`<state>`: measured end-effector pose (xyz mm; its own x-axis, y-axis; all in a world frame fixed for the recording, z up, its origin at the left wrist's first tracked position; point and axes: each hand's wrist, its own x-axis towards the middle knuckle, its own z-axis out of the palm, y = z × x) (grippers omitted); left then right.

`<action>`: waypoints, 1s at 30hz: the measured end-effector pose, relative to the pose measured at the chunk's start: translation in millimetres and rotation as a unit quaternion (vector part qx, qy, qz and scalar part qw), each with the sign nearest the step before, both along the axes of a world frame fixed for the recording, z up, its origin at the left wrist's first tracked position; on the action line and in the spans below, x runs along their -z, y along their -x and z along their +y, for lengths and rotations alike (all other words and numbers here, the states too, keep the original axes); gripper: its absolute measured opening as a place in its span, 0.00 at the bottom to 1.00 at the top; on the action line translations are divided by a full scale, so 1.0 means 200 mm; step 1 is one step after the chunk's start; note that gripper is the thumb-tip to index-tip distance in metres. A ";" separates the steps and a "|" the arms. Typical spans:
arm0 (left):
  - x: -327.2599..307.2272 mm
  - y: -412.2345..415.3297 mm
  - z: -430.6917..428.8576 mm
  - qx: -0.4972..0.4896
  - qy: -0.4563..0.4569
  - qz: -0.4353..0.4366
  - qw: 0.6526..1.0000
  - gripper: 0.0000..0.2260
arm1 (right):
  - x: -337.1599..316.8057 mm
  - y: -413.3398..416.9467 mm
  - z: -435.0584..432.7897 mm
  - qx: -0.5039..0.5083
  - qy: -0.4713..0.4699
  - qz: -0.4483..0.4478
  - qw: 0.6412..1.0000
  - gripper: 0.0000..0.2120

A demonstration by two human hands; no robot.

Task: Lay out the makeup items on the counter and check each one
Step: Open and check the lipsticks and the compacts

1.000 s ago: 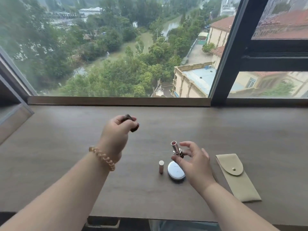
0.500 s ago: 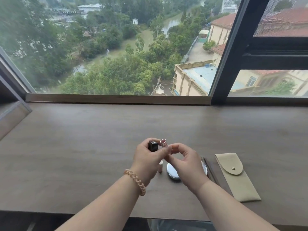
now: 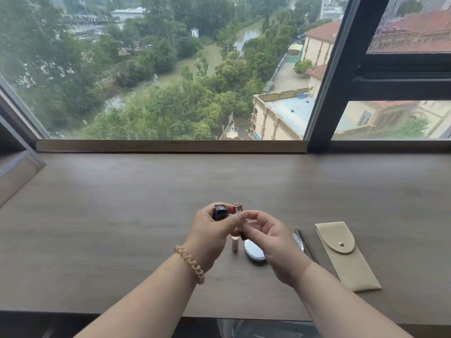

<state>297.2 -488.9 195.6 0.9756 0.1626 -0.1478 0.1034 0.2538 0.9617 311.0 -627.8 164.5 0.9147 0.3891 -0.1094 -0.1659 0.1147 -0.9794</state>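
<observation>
My left hand (image 3: pixel 211 234) grips a black lipstick cap (image 3: pixel 220 212), held upright above the counter (image 3: pixel 122 215). Right beside it, my right hand (image 3: pixel 271 242) pinches an open lipstick (image 3: pixel 237 209) with a rose-gold tube and red tip; the two hands touch at the fingertips. Under the hands a small beige tube (image 3: pixel 234 243) stands on the counter next to a round white compact (image 3: pixel 252 252), which my right hand partly hides.
A beige snap pouch (image 3: pixel 346 257) lies at the right, with thin dark sticks (image 3: pixel 306 242) and a round edge of another item between it and my right hand. The window sill (image 3: pixel 170 145) and glass run along the back; the counter's front edge is near my forearms.
My left hand came in from the left with the cap and now meets my right hand. The lipstick stayed in my right hand, raised slightly over the compact.
</observation>
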 end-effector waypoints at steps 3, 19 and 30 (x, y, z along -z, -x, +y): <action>0.01 0.01 0.02 0.009 0.007 -0.001 1.000 0.06 | 0.01 0.01 0.01 0.008 0.025 -0.003 1.000 0.24; 0.15 0.03 0.12 0.035 0.002 0.029 0.999 0.04 | 0.12 0.04 0.07 -0.010 0.061 0.003 0.998 0.27; 0.64 -0.07 0.17 -0.037 -0.130 0.127 0.983 0.06 | 0.40 -0.05 -0.03 0.111 0.308 -0.073 0.942 0.20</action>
